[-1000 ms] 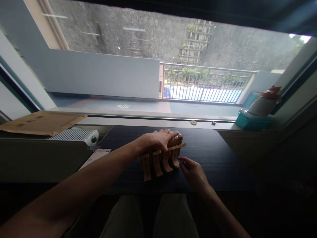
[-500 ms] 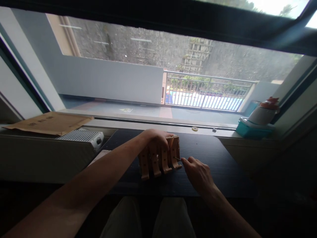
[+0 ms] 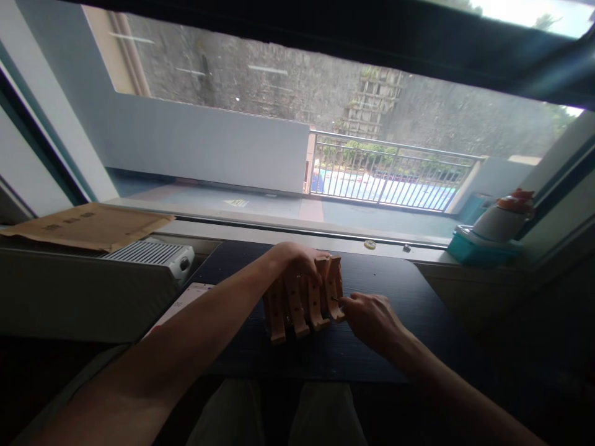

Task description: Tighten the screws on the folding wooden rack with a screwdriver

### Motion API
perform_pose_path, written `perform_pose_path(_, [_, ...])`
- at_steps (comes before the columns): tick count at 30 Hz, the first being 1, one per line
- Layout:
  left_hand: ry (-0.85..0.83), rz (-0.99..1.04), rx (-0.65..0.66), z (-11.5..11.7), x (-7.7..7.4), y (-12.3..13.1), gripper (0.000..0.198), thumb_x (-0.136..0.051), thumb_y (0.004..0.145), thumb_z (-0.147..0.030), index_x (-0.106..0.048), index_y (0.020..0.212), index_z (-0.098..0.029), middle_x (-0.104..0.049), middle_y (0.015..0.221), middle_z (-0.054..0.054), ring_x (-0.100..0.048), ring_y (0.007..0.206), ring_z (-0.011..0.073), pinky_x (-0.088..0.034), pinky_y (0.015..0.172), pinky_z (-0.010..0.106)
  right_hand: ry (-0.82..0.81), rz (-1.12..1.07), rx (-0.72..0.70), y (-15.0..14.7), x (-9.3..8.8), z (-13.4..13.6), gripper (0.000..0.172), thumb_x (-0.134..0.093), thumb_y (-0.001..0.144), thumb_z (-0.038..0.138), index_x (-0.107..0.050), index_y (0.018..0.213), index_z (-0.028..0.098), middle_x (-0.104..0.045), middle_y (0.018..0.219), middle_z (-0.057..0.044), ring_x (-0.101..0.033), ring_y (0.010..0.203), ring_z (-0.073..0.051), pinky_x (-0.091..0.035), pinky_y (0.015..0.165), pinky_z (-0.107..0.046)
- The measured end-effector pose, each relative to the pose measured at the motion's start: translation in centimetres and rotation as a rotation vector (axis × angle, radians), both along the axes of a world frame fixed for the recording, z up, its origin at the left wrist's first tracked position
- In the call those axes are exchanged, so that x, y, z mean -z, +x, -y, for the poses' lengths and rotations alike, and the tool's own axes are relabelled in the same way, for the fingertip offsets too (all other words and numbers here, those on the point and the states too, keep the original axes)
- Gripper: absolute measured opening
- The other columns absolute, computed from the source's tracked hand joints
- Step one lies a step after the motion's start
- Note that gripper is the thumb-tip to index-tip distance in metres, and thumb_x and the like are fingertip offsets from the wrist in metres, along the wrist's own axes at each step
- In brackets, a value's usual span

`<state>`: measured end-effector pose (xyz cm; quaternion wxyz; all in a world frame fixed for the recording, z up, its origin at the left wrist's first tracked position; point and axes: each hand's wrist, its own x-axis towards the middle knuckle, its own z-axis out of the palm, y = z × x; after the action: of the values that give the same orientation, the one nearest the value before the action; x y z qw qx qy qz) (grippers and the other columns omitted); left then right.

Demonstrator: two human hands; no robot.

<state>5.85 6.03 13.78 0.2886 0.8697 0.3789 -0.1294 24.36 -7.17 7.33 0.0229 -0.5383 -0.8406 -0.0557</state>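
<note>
A wooden rack (image 3: pixel 294 303) with several curved, hooked slats stands on the dark table, small dark holes along each slat. My left hand (image 3: pixel 304 260) reaches across its top, fingers wrapped over the upper edge towards the right; some fingertips are hidden behind the slats. To the right, my right hand (image 3: pixel 367 313) is closed in a pinch round a thin metal rod (image 3: pixel 335 300). The rod's tip meets the rightmost slat (image 3: pixel 333 285) at one of its holes. Most of the rod is covered by the fingers, so its exact kind cannot be made out.
The black table (image 3: pixel 390 285) borders a windowsill holding a teal box (image 3: pixel 483 248), a white bottle with an orange top (image 3: pixel 499 217), and a roll of tape (image 3: pixel 370 244). At left, a brown envelope (image 3: pixel 93 224) lies over a white heater (image 3: pixel 158 254). A printed sheet (image 3: pixel 186 297) lies under my left forearm.
My right hand has come closer to the rightmost slat, and less of the rod shows. The view has shifted slightly, uncovering more of the printed sheet. My left hand keeps its hold.
</note>
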Motion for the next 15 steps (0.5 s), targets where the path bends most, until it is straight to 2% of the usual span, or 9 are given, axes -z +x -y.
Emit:
perform_pose_path(4, [-0.025, 0.005, 0.020, -0.1, 0.1, 0.1, 0.096, -0.075, 0.059, -0.040, -0.030, 0.143, -0.034, -0.045, 0.145, 0.002, -0.044, 0.128, 0.0314, -0.040, 0.103, 0.044, -0.075, -0.240, 0.173, 0.4, 0.8, -0.1, 0.025, -0.047, 0.089, 0.025, -0.072, 0.092, 0.028, -0.074, 0.085, -0.002, -0.068, 0.079, -0.018, -0.037, 0.061, -0.025])
perform_pose_path(7, [-0.027, -0.002, 0.011, -0.1, 0.1, 0.1, 0.096, -0.075, 0.058, -0.040, -0.031, 0.143, -0.032, -0.046, 0.145, 0.003, -0.043, 0.128, 0.0319, -0.040, 0.103, 0.043, -0.097, -0.325, 0.232, 0.4, 1.2, 0.0, 0.028, -0.046, 0.090, 0.028, -0.070, 0.103, 0.030, -0.074, 0.091, -0.002, -0.068, 0.085, -0.020, -0.038, 0.064, -0.026])
perform_pose_path(12, [-0.046, 0.022, -0.035, 0.2, 0.0, -0.1, 0.094, -0.074, 0.058, -0.042, -0.034, 0.142, -0.031, -0.054, 0.137, 0.003, -0.048, 0.124, 0.0317, -0.045, 0.098, 0.040, -0.079, -0.197, 0.127, 0.5, 0.4, 0.6, 0.037, -0.050, 0.083, 0.017, -0.059, 0.119, 0.025, -0.072, 0.096, -0.002, -0.066, 0.080, -0.019, -0.034, 0.059, -0.026])
perform_pose_path(15, [-0.043, 0.001, -0.058, 0.4, 0.0, -0.1, 0.094, -0.074, 0.058, -0.043, -0.033, 0.142, -0.035, -0.056, 0.134, 0.001, -0.052, 0.119, 0.0316, -0.047, 0.096, 0.041, -0.029, -0.026, -0.016, 0.8, -0.5, 0.7, 0.033, -0.044, 0.085, 0.005, -0.062, 0.107, 0.021, -0.069, 0.089, -0.003, -0.063, 0.071, -0.015, -0.031, 0.055, -0.025])
